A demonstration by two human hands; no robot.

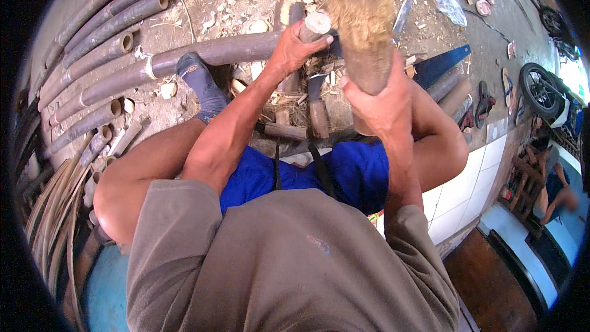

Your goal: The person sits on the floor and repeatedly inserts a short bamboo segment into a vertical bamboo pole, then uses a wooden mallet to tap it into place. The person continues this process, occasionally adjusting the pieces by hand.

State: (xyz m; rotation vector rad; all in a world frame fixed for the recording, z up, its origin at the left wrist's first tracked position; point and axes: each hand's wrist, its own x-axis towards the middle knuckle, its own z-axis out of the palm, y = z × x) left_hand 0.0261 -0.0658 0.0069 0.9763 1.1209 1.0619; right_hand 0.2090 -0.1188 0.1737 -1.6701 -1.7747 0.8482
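Raised in front of me, my right hand [387,101] is wrapped round the lower part of a thick wooden mallet [359,18]. The mallet's middle is frayed and yellowish, and its top runs out of the picture. To its left, my left hand [294,49] is closed round a short, round wooden handle [317,23] with a pale flat end facing up. What lies below that handle is hidden by the hand. Beneath my left wrist a long, dark bamboo pole [215,50] lies across the ground, past my sock-covered foot [201,83].
Several bamboo poles [101,49] lie at the left, above a bundle of thin strips [55,215]. A hand saw [444,66] and a narrow blade [402,17] are at the right. Chips litter the ground. Farther right are sandals [484,103], a motorcycle wheel [541,91] and another person [556,187].
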